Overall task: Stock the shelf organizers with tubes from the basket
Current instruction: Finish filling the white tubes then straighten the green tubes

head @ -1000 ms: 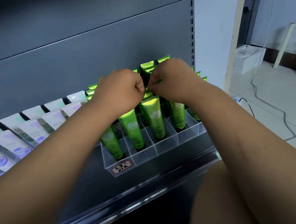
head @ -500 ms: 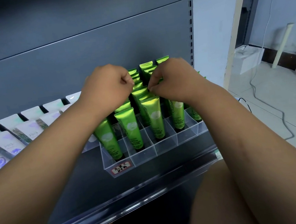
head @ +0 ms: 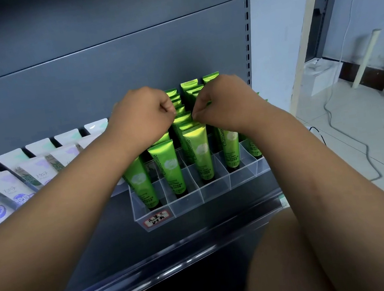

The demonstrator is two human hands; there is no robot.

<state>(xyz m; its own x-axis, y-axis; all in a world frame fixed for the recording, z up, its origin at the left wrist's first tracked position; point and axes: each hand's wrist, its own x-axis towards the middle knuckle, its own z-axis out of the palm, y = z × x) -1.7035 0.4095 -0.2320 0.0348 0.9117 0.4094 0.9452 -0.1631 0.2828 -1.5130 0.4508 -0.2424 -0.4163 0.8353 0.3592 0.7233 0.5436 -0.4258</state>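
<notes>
- The left hand (head: 143, 120) reaches in from the lower left on a bare forearm. It hovers knuckles-up over the back-left rows of the clear organizer (head: 217, 190).
- Its fingers are curled into a loose fist with the thumb tucked against the forefinger. The thumb side sits just beside the crimped tube tops, and I cannot tell whether it pinches one of them.
- The right hand (head: 223, 104) comes in from the lower right, level with the left, above the organizer's back-right rows. The two fists are near each other but apart, with tube tops showing in the gap.
- Its fingers are also curled, and thumb and forefinger tips meet right at the top edge of a tube in the middle column. The fist hides whether they actually grip it.
- The green tubes (head: 198, 154) stand cap-down and crimp-up in the organizer's compartments, several columns wide and many rows deep, leaning slightly back.
- They are glossy green with a pale flower and "Chamomile" printed up the side.
- A red-edged label (head: 157, 219) with handwriting sits on the organizer's front-left corner.
- Left of the organizer, white tubes (head: 37, 168) with lilac print lie in slanted rows.
- Right of the organizer, a grey cable (head: 349, 136) trails across the tiled floor.
</notes>
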